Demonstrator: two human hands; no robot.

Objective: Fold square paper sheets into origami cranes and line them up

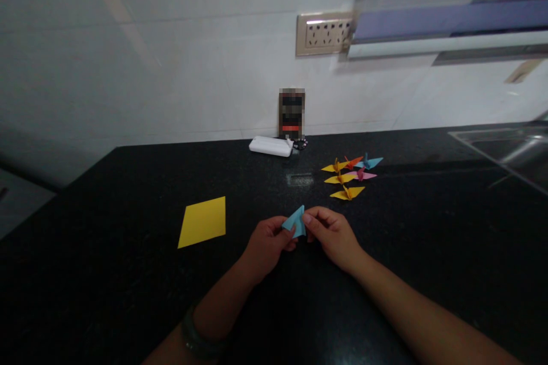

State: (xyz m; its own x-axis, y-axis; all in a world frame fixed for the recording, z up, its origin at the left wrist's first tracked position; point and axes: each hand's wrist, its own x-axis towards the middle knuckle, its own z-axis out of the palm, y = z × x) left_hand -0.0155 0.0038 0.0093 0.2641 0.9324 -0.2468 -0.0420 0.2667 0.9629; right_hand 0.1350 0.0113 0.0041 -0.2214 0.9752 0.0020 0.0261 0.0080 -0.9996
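Counter holds a sink; 2 hands pinch blue paper.

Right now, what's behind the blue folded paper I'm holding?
Past the blue folded paper, black countertop shows, with a white oblong object farther back. The paper seems to hide part of your left hand, and anything else directly behind it can't be seen.

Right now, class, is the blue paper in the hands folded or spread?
Folded: the blue paper makes a small, pointed shape with straight edges, held between the left hand and right hand.
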